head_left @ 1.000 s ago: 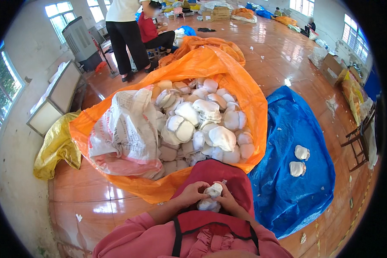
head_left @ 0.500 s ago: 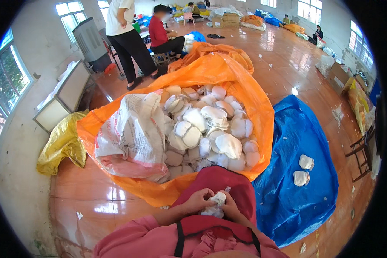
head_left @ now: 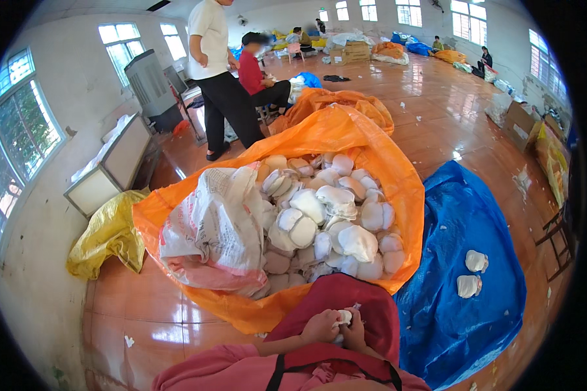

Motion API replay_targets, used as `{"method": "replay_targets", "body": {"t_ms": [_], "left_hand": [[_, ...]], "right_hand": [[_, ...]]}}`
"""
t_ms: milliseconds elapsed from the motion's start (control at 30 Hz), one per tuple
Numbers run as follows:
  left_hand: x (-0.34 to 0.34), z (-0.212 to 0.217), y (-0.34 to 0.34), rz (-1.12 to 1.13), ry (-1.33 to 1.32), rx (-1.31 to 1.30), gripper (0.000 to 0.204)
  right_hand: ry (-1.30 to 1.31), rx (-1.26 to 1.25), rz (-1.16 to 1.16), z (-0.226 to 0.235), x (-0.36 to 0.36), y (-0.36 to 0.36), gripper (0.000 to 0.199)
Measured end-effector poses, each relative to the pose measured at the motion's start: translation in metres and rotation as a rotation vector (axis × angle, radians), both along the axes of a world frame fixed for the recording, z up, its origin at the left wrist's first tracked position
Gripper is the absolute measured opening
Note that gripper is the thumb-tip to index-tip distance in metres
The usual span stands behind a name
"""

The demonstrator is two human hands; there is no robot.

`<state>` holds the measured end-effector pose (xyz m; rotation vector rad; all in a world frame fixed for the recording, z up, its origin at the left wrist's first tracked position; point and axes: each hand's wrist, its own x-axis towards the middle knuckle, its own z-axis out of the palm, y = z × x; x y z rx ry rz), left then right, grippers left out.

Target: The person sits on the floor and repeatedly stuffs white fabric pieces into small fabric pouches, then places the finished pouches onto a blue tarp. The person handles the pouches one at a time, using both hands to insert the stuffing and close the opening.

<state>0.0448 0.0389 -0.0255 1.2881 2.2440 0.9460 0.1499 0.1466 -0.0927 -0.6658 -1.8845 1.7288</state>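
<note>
Over the dark red cloth [head_left: 372, 300] on my lap, my left hand [head_left: 319, 326] and my right hand [head_left: 354, 332] are closed close together on a small white cloth pad [head_left: 344, 317]. Fingers cover most of it, and a small pale tip sticks up beside my right hand. Just beyond my lap, an orange sheet sack [head_left: 406, 195] lies spread wide, filled with a heap of rounded white and cream pads [head_left: 357, 243]. A white woven sack [head_left: 209, 221] with red print slumps over the heap's left side. Two bundled white pads [head_left: 469, 286] lie on a blue sheet [head_left: 443, 326] to my right.
A yellow sack [head_left: 107, 238] lies at left by a white-sided bench [head_left: 107, 173]. Beyond the orange sack, one person [head_left: 222, 78] stands and another in red [head_left: 251, 72] sits. A dark chair [head_left: 554, 241] is at far right. Cartons [head_left: 350, 52] and more people are farther back.
The view has tilted up, so everything sits lower in it. My hands have closed more tightly round the white pad, which shows less now. The standing person has shifted slightly.
</note>
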Motion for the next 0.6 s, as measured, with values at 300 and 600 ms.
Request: {"method": "replay_targets", "body": {"t_ms": [300,600], "left_hand": [[0.014,-0.012,0.007,-0.141,0.107,0.002,0.019],[-0.008,0.032,0.033,-0.134,0.397,-0.069,0.022]], "right_hand": [[-0.404,0.027,0.199,-0.022,-0.011,0.012,0.043],[-0.167,0.105,0.029,-0.004,-0.003,0.016,0.052]]}}
